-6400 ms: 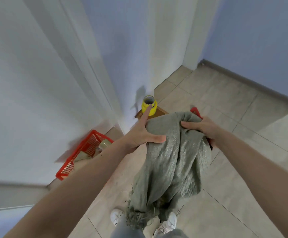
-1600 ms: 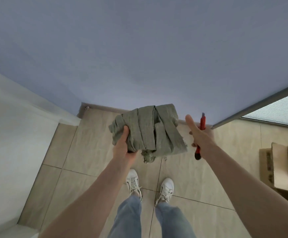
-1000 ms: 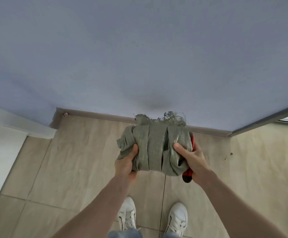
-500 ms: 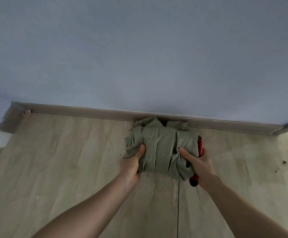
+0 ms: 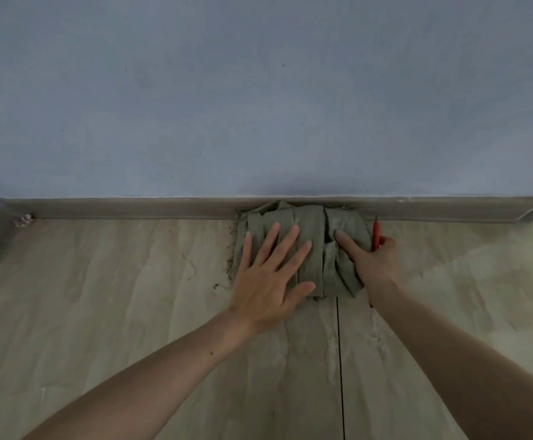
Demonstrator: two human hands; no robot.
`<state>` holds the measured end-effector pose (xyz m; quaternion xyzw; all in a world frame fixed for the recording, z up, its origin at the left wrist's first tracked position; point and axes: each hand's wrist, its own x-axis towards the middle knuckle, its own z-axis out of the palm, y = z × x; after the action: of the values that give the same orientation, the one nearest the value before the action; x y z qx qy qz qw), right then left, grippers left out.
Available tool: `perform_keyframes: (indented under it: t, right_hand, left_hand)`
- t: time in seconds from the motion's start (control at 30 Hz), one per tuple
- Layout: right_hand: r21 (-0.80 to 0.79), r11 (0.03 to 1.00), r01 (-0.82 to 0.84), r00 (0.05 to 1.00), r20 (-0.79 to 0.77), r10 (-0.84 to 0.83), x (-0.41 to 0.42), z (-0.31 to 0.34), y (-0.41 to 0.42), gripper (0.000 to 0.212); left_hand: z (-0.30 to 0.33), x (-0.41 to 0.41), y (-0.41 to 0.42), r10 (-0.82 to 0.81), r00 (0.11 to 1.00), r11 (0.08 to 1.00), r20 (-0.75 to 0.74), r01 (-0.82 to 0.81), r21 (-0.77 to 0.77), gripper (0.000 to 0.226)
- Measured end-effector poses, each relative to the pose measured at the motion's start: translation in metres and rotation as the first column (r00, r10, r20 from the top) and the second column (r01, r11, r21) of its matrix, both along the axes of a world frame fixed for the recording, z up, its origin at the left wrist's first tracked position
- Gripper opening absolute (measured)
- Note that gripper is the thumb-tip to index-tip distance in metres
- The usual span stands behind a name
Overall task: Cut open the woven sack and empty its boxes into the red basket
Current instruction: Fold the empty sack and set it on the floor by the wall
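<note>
At centre frame, a folded woven sack [image 5: 303, 249] is lying on the floor [image 5: 100, 312] against the baseboard [image 5: 131, 208]. Left hand [image 5: 270, 277] is pressing it, fingers spread; right hand [image 5: 370, 260] is gripping a red cutter [image 5: 375, 234], forefinger touching the sack.

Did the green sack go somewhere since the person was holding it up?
Yes. The folded sack went down from the air to the floor, against the skirting board. The left hand presses it flat.

Left hand [image 5: 270, 274]: flat, fingers [image 5: 290, 241] spread and straight, palm down. Right hand [image 5: 370, 262]: index extended forward, remaining fingers curled around a red-handled tool. Both forearms extended forward
</note>
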<state>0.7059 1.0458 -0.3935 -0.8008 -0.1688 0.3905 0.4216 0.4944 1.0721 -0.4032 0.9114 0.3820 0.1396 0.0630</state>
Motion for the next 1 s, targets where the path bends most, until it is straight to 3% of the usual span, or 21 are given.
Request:
perform_keyframes:
  t: [0.1, 0.2, 0.3, 0.5, 0.7, 0.83, 0.9, 1.0]
  right_hand:
    - [-0.041, 0.996, -0.076, 0.963, 0.257, 0.084, 0.006, 0.014, -0.022, 0.078]
    - [0.077, 0.957, -0.28, 0.86, 0.464, 0.214, -0.002, 0.022, -0.04, 0.06]
    - [0.055, 0.896, -0.441, 0.817, 0.438, 0.375, -0.009, 0.006, -0.036, 0.063]
    - [-0.035, 0.88, -0.474, 0.821, 0.345, 0.456, -0.009, -0.034, -0.018, 0.06]
    - [-0.168, 0.847, -0.505, 0.756, 0.387, 0.528, -0.005, -0.047, 0.009, 0.05]
    - [-0.151, 0.846, -0.512, 0.774, 0.346, 0.53, 0.0, -0.04, 0.009, 0.048]
    - [-0.123, 0.848, -0.515, 0.784, 0.332, 0.524, 0.002, -0.036, 0.005, 0.045]
    - [-0.079, 0.867, -0.492, 0.804, 0.34, 0.488, 0.003, -0.024, -0.001, 0.043]
  left_hand:
    - [-0.008, 0.006, 0.004, 0.023, 0.991, 0.997, -0.133, -0.032, -0.064, 0.064]
    - [-0.008, 0.013, 0.014, 0.05, 0.987, 0.991, -0.151, -0.067, -0.114, 0.059]
    - [-0.009, 0.018, 0.021, 0.067, 0.987, 0.976, -0.143, -0.095, -0.194, 0.061]
    - [-0.028, 0.015, 0.031, 0.047, 0.98, 0.927, -0.192, -0.115, -0.358, 0.064]
    - [-0.041, 0.02, 0.057, -0.033, 0.958, 0.884, -0.285, -0.105, -0.455, 0.059]
    - [-0.029, 0.02, 0.064, -0.05, 0.972, 0.836, -0.23, -0.086, -0.542, 0.054]
    - [-0.022, 0.015, 0.063, -0.063, 0.975, 0.847, -0.214, -0.061, -0.528, 0.055]
    - [-0.01, 0.008, 0.055, -0.052, 0.968, 0.931, -0.246, -0.043, -0.363, 0.063]
